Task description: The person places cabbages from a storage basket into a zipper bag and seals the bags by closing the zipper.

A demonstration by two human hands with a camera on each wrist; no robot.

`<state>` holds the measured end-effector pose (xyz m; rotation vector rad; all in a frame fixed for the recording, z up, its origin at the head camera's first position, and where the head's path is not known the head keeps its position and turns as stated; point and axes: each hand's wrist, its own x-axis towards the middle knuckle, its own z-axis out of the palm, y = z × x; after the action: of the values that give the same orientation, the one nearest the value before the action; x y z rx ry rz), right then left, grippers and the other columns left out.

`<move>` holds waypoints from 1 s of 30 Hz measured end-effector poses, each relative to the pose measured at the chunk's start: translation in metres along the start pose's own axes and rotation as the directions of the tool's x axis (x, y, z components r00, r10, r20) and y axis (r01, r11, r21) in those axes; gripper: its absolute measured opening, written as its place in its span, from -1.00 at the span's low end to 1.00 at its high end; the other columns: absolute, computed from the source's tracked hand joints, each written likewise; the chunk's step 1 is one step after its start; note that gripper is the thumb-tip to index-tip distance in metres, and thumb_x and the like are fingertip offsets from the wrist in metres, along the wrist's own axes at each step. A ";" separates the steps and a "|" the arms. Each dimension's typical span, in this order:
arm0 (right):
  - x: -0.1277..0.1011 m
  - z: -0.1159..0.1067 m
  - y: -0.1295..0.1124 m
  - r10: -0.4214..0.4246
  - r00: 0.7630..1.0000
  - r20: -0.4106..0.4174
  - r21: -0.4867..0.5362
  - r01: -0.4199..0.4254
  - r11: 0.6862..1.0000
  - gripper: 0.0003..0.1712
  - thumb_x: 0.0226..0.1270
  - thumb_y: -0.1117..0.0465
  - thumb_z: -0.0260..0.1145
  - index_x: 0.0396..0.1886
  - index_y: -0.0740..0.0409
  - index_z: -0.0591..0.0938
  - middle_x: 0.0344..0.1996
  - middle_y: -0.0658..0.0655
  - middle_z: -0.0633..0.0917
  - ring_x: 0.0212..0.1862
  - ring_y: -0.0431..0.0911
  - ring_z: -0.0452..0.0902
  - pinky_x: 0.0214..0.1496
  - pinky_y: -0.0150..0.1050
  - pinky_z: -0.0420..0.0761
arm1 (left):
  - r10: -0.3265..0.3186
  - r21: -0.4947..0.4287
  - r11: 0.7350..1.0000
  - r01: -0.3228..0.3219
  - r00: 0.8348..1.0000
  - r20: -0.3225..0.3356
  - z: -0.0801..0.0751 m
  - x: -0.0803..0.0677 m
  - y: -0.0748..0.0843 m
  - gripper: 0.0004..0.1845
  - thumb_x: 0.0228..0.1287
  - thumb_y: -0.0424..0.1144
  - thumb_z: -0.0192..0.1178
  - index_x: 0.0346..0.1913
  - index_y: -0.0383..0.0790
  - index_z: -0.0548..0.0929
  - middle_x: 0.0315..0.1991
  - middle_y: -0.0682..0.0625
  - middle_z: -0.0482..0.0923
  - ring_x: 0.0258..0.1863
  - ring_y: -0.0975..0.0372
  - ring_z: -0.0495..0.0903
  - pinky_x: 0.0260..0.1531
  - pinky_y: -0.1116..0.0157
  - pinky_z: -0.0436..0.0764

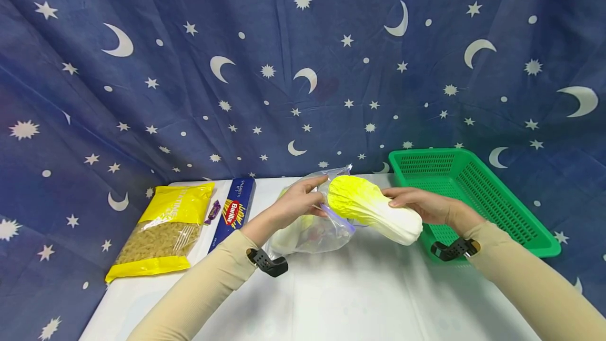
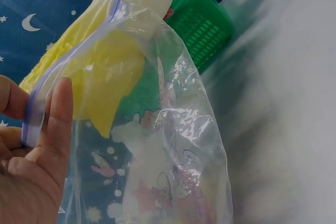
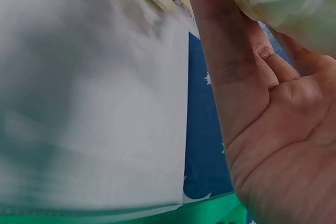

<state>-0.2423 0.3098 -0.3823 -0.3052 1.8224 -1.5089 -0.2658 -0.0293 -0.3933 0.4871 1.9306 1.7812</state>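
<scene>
My left hand (image 1: 297,201) pinches the purple zip edge of a clear plastic zip bag (image 1: 322,238) between thumb and fingers. Faint cartoon prints show on the bag's film in the left wrist view, and something pale yellow-green shows through its left part in the head view. A napa cabbage (image 1: 374,209), yellow at the leafy end and white at the base, is in my right hand (image 1: 428,207), thumb on top and fingers behind. It tilts with its leafy end toward the bag's mouth. In the left wrist view the cabbage (image 2: 100,30) lies partly behind the film.
A green plastic basket (image 1: 502,193) stands at the right, beneath my right forearm. Toward the left lie a yellow bag of pasta (image 1: 163,230), a purple wrapped candy (image 1: 213,212) and a blue spaghetti box (image 1: 234,209). A blue star-and-moon curtain (image 1: 284,67) hangs behind the white table (image 1: 350,299).
</scene>
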 end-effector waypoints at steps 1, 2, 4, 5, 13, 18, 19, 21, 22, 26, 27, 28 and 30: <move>0.000 0.000 0.000 0.010 1.000 -0.008 -0.001 -0.010 1.000 -0.14 0.48 0.07 0.12 0.63 0.27 0.04 0.15 0.22 0.59 0.04 0.07 0.61 0.10 -0.03 0.66 | 0.000 0.003 1.000 0.000 1.000 -0.001 0.000 0.000 0.000 -0.20 0.26 -0.41 0.13 0.60 -0.25 0.20 0.51 -0.17 0.24 -0.27 0.15 0.65 -0.18 0.21 0.77; 0.000 -0.001 0.000 0.019 1.000 -0.018 -0.003 -0.019 1.000 -0.12 0.48 0.06 0.12 0.64 0.27 0.03 0.15 0.21 0.59 0.04 0.07 0.61 0.10 -0.03 0.66 | 0.001 0.004 1.000 -0.001 1.000 -0.002 0.000 0.000 0.000 -0.20 0.26 -0.41 0.12 0.60 -0.25 0.20 0.52 -0.16 0.23 -0.28 0.15 0.65 -0.18 0.22 0.77; -0.001 -0.002 0.001 0.035 0.999 -0.039 -0.008 -0.035 0.999 -0.10 0.47 0.05 0.13 0.64 0.27 0.00 0.16 0.21 0.58 0.04 0.08 0.60 0.10 -0.04 0.66 | 0.002 0.007 1.000 -0.002 1.000 -0.003 0.000 0.000 0.001 -0.21 0.26 -0.41 0.11 0.59 -0.25 0.21 0.50 -0.17 0.25 -0.29 0.15 0.66 -0.19 0.22 0.77; -0.001 -0.002 0.001 0.040 0.998 -0.045 -0.011 -0.041 0.999 -0.09 0.47 0.04 0.14 0.65 0.26 -0.01 0.17 0.21 0.57 0.05 0.08 0.59 0.10 -0.03 0.66 | 0.004 0.008 1.000 -0.004 1.000 -0.002 0.000 0.000 0.001 -0.21 0.25 -0.41 0.10 0.59 -0.26 0.21 0.48 -0.17 0.27 -0.29 0.15 0.66 -0.19 0.22 0.77; -0.001 -0.003 0.001 0.046 0.997 -0.062 -0.045 -0.049 0.998 -0.14 0.49 0.06 0.16 0.62 0.27 0.06 0.20 0.25 0.54 0.08 0.11 0.57 0.13 -0.01 0.65 | 0.014 0.033 0.999 -0.015 1.000 0.011 0.000 -0.002 0.002 -0.21 0.26 -0.42 0.08 0.59 -0.27 0.21 0.48 -0.18 0.26 -0.31 0.14 0.67 -0.15 0.17 0.76; 0.002 0.002 -0.001 0.029 0.997 -0.070 -0.107 -0.037 0.994 -0.21 0.51 0.08 0.22 0.55 0.32 0.17 0.19 0.27 0.55 0.04 0.10 0.58 0.08 -0.07 0.67 | 0.020 0.037 0.999 -0.020 1.000 0.017 0.001 -0.002 0.002 -0.22 0.28 -0.42 0.07 0.60 -0.27 0.19 0.41 -0.24 0.32 -0.27 0.13 0.69 -0.15 0.17 0.76; 0.002 0.003 -0.002 0.028 0.997 -0.076 -0.125 -0.037 0.991 -0.22 0.50 0.08 0.24 0.54 0.33 0.19 0.18 0.27 0.55 0.03 0.10 0.58 0.07 -0.09 0.68 | 0.020 0.040 0.999 -0.021 1.000 0.020 0.002 -0.002 0.003 -0.22 0.28 -0.42 0.06 0.60 -0.27 0.18 0.41 -0.26 0.31 -0.26 0.13 0.69 -0.15 0.17 0.76; 0.004 0.006 -0.003 0.027 0.996 -0.088 -0.161 -0.041 0.986 -0.23 0.49 0.06 0.27 0.52 0.33 0.24 0.17 0.27 0.56 0.00 0.09 0.59 0.03 -0.11 0.69 | 0.026 0.044 0.999 -0.027 0.999 0.027 0.003 -0.001 0.002 -0.22 0.29 -0.42 0.05 0.60 -0.29 0.16 0.44 -0.28 0.28 -0.25 0.14 0.69 -0.15 0.18 0.76; 0.005 0.007 -0.003 0.029 0.995 -0.092 -0.176 -0.045 0.983 -0.24 0.48 0.05 0.28 0.50 0.32 0.26 0.15 0.27 0.57 -0.01 0.09 0.60 0.01 -0.11 0.69 | 0.028 0.051 0.998 -0.030 0.999 0.029 0.004 -0.001 0.003 -0.22 0.30 -0.43 0.04 0.60 -0.28 0.16 0.47 -0.28 0.24 -0.26 0.15 0.69 -0.15 0.19 0.76; 0.009 0.013 -0.005 0.042 0.993 -0.108 -0.239 -0.067 0.969 -0.24 0.44 -0.01 0.31 0.47 0.28 0.33 0.09 0.25 0.60 -0.11 0.08 0.64 -0.08 -0.10 0.70 | 0.048 0.081 0.995 -0.051 0.998 0.039 0.007 0.000 0.002 -0.22 0.31 -0.44 0.03 0.61 -0.31 0.13 0.57 -0.23 0.13 -0.31 0.18 0.68 -0.14 0.18 0.76; 0.010 0.014 -0.006 0.045 0.992 -0.115 -0.259 -0.073 0.963 -0.22 0.43 -0.03 0.32 0.47 0.27 0.33 0.08 0.24 0.61 -0.13 0.07 0.64 -0.10 -0.10 0.70 | 0.053 0.091 0.994 -0.056 0.998 0.041 0.009 0.000 0.002 -0.22 0.31 -0.44 0.02 0.61 -0.32 0.13 0.58 -0.20 0.11 -0.33 0.18 0.68 -0.14 0.18 0.76; 0.011 0.015 -0.007 0.050 0.991 -0.125 -0.279 -0.083 0.957 -0.20 0.41 -0.06 0.32 0.48 0.26 0.32 0.06 0.24 0.61 -0.15 0.07 0.65 -0.12 -0.11 0.70 | 0.057 0.100 0.993 -0.061 0.997 0.043 0.010 0.000 0.002 -0.23 0.31 -0.45 0.02 0.61 -0.32 0.13 0.59 -0.17 0.10 -0.35 0.19 0.68 -0.14 0.18 0.76; 0.012 0.017 -0.009 0.059 0.987 -0.148 -0.310 -0.103 0.945 -0.15 0.39 -0.11 0.33 0.50 0.24 0.32 0.05 0.23 0.61 -0.17 0.06 0.65 -0.14 -0.10 0.69 | 0.064 0.107 0.992 -0.069 0.997 0.048 0.012 0.000 0.000 -0.23 0.31 -0.45 0.03 0.60 -0.33 0.13 0.59 -0.15 0.11 -0.37 0.19 0.68 -0.15 0.18 0.76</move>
<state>-0.2418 0.2872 -0.3797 -0.2808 2.1632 -1.2029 -0.2594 -0.0191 -0.3937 0.6301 2.0092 1.6972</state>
